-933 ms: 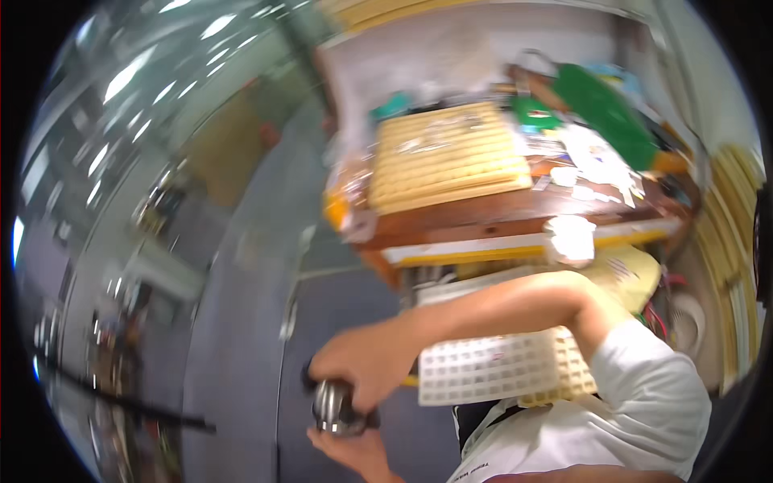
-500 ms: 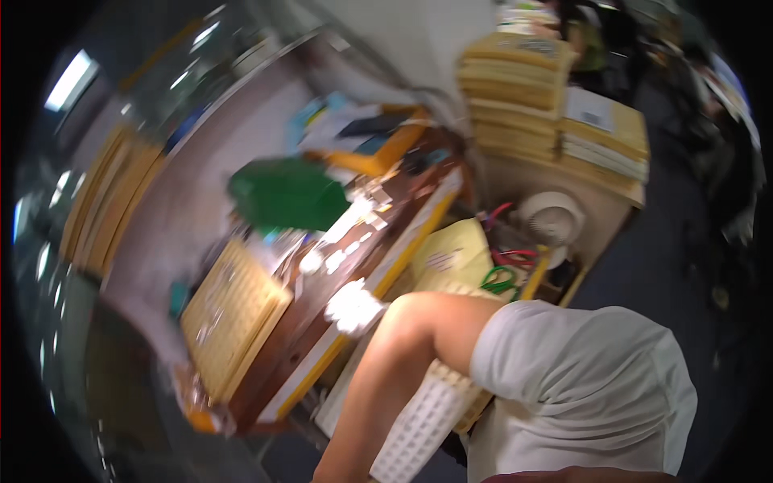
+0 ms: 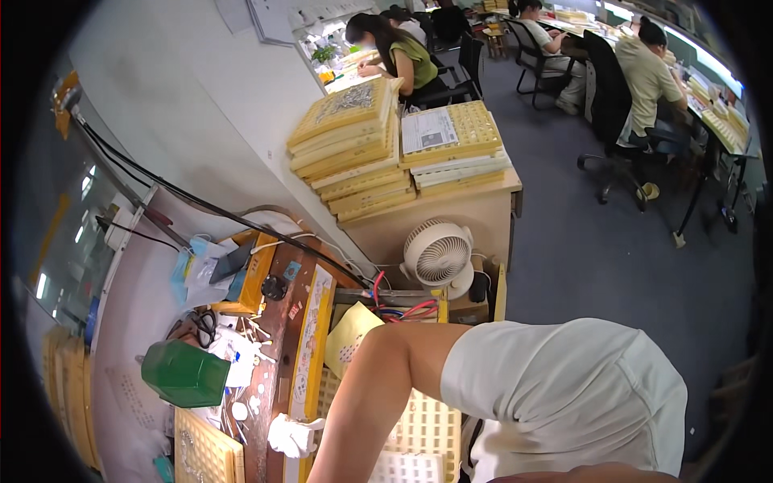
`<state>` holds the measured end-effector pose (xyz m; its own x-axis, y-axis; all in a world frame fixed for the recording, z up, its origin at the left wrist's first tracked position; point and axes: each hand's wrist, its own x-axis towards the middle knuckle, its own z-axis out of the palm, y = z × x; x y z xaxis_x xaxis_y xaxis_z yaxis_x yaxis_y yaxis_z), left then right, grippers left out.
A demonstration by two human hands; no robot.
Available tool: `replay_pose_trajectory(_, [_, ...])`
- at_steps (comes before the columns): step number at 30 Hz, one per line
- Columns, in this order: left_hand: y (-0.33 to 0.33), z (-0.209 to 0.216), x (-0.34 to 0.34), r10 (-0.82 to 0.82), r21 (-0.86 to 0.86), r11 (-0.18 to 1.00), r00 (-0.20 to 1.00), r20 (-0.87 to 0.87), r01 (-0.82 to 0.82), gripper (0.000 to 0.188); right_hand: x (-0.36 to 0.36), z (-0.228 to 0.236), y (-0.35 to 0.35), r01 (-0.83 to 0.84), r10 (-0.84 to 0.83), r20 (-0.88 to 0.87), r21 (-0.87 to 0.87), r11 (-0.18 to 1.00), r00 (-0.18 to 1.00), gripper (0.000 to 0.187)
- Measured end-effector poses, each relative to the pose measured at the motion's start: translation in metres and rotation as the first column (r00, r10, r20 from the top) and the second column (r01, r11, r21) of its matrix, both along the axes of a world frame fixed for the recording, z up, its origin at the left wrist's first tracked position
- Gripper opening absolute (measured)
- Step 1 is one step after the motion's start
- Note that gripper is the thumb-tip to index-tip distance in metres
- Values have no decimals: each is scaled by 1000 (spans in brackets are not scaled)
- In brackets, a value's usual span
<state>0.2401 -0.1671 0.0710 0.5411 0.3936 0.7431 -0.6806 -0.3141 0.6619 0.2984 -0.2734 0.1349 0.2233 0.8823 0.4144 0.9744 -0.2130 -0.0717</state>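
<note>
Neither of my hands shows. What looks like my right arm [image 3: 366,394], bent at the elbow, comes out of a white sleeve [image 3: 555,378], and its forearm runs off the lower edge with the hand cut off. A white crumpled wad [image 3: 292,435], perhaps tissue or cloth, lies beside that forearm on the bench edge. Under the arm is a pale yellow gridded tray [image 3: 431,423]; a yellow paper sheet [image 3: 348,334] lies just beyond the elbow. Left of the wad, a green box [image 3: 185,373] stands on the cluttered wooden bench [image 3: 274,354], near another yellow tray [image 3: 211,455] holding small shiny pieces.
A white fan [image 3: 439,256] stands beyond the arm, below stacked yellow trays [image 3: 350,153] on a cabinet [image 3: 475,205]. Black cables [image 3: 217,217] cross above the bench. An orange-yellow box [image 3: 256,274] sits at its back. Several people work at far desks beside office chairs [image 3: 608,97].
The whole view has swung, so the bench now sits lower left and the far desks with people show. The blur has cleared. My arm stays bent, its hand out of view in both.
</note>
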Motion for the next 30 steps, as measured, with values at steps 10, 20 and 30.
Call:
replay_pose_trajectory(10, [0, -15, 22, -183, 69, 979, 975, -122, 193, 27, -8, 33, -9, -43, 48, -74, 66, 997, 996, 43])
replay_pose_trajectory(20, [68, 3, -37, 20, 140, 990, 960, -278, 20, 48, -17, 12, 20, -126, 318, -464, 399, 908, 827, 66])
replay_pose_trajectory(30, [41, 17, -64, -196, -258, 961, 907, -373, 102, 62, -39, -39, -12, 3, 412, -607, 564, 826, 680, 53])
